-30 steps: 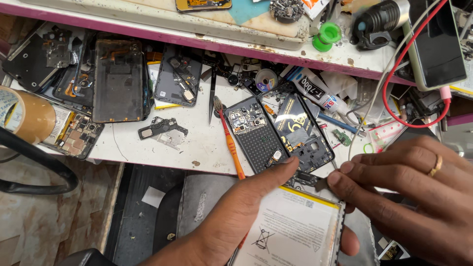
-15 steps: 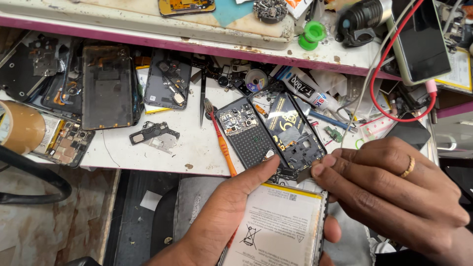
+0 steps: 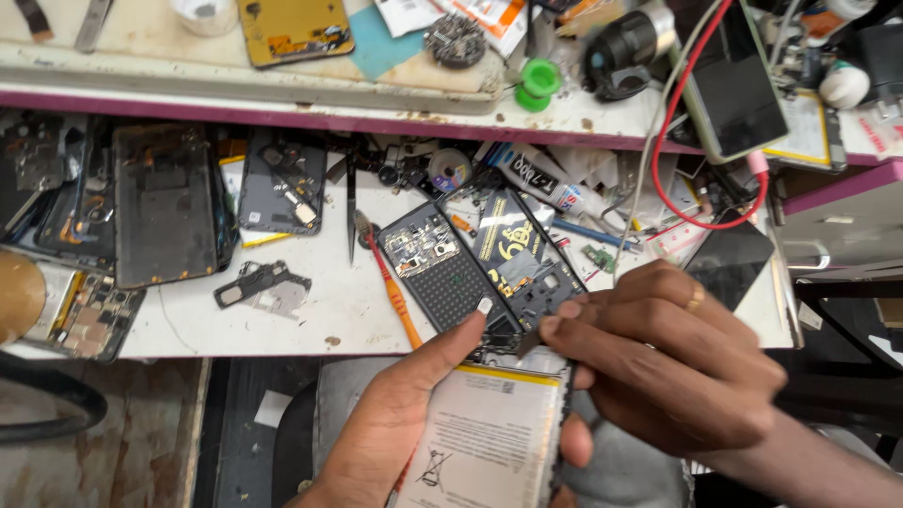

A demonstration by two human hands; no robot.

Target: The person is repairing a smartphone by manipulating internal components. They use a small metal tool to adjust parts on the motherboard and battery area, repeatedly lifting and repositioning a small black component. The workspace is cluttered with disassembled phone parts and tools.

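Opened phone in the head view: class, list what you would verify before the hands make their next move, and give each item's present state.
1. Left hand supports the opened phone from below: ok.
2. Left index fingertip presses on the phone's upper part: ok.
3. Right hand pinches a small tool at the phone's top edge: ok.
4. Tool tip seated in a seam: cannot tell, too small.
5. Battery undamaged: ok, its pale face looks flat.
6. Bench tidy near the hands: not ok, an orange tool and loose parts lie close.

Matt white-labelled battery (image 3: 484, 437); scuffed, stained white bench (image 3: 282, 325).
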